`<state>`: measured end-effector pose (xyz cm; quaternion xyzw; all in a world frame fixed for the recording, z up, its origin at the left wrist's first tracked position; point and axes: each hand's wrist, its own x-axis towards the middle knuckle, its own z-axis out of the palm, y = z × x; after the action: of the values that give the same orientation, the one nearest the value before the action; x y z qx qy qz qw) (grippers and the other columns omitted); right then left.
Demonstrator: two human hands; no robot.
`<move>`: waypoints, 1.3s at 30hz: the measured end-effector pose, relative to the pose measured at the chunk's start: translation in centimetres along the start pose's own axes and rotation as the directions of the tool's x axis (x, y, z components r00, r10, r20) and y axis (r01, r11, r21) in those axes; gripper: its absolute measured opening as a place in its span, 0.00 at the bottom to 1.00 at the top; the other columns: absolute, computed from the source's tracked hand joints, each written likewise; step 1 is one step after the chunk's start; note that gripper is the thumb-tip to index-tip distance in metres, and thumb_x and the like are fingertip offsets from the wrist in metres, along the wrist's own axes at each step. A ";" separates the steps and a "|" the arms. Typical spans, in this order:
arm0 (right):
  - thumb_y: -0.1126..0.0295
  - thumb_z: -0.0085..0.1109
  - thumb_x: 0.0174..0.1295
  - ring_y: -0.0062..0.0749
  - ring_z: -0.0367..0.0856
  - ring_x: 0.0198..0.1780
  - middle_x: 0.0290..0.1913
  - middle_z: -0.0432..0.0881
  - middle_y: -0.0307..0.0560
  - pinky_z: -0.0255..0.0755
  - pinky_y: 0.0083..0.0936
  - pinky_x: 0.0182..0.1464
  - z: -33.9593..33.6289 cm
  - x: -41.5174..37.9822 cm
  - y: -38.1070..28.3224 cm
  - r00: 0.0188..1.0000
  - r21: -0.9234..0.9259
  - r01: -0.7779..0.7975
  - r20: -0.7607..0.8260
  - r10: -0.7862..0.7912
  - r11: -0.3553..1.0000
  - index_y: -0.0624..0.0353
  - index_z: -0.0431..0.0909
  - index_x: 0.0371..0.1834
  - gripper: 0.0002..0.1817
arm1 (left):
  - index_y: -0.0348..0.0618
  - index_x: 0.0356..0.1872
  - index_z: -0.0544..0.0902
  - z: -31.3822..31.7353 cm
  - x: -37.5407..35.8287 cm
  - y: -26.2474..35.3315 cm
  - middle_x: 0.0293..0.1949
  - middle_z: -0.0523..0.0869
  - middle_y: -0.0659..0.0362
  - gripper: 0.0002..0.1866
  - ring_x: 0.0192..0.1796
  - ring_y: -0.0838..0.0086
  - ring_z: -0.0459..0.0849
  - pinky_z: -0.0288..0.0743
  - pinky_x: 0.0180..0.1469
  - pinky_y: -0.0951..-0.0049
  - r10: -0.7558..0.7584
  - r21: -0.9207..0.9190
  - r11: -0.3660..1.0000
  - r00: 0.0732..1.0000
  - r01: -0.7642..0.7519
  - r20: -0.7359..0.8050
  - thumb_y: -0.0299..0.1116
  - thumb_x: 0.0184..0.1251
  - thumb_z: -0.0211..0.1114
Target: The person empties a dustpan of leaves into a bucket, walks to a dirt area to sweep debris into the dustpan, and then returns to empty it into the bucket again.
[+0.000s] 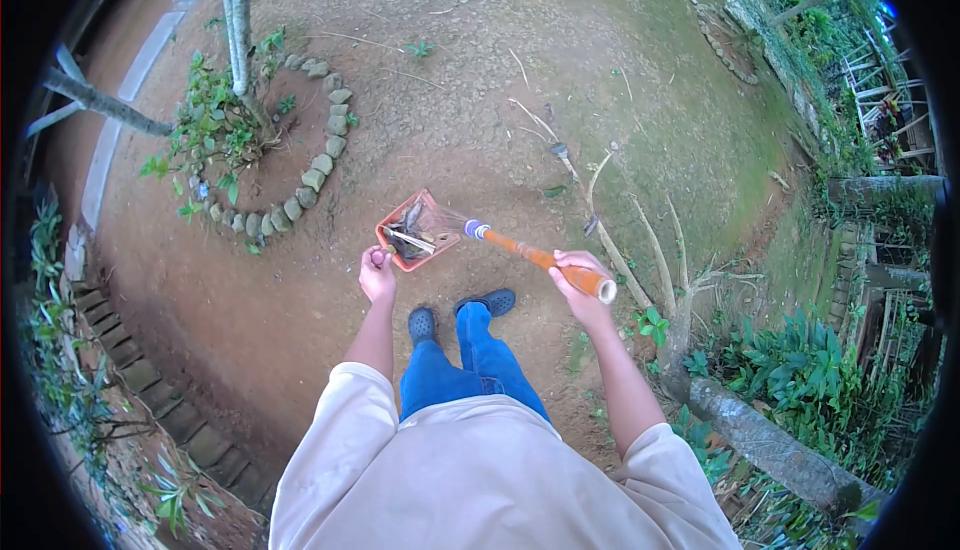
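Observation:
An orange dustpan (447,244) is in front of my feet, with dry leaves and pale sticks (410,240) inside it. My left hand (377,275) is closed at its near left corner, where the handle is mostly covered by the fingers. In my right hand (580,285) is a broom (525,250) with a thick orange-brown handle, its hollow end pointing back toward me. Below a purple and white binding, the thin bristles (450,218) reach over the dustpan's right side.
Stones (322,164) ring a slim tree (240,40) and leafy plants at the left. A bare forked branch (600,230) lies on the ground to the right. Thick trunk (770,445) and green bushes (800,370) stand at lower right. Bricks (140,375) edge the lower left.

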<state>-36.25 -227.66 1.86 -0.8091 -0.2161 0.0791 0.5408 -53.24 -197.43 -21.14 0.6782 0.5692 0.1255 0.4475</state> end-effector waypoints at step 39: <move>0.85 0.71 0.51 0.39 0.87 0.51 0.43 0.86 0.48 0.79 0.33 0.56 -18.5 -2.5 9.7 0.909 -0.257 -0.130 -0.416 0.012 0.958 0.60 0.83 0.35 0.11 | 0.43 0.52 0.82 20.4 -5.5 11.5 0.42 0.89 0.56 0.18 0.43 0.75 0.86 0.81 0.50 0.71 0.175 -0.117 0.981 0.961 -0.152 0.216 0.28 0.61 0.74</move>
<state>-29.25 -247.48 0.23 -0.8829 -0.0767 -0.1038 0.4515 -33.57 -211.17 -22.27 0.7097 0.4497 0.1124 0.5305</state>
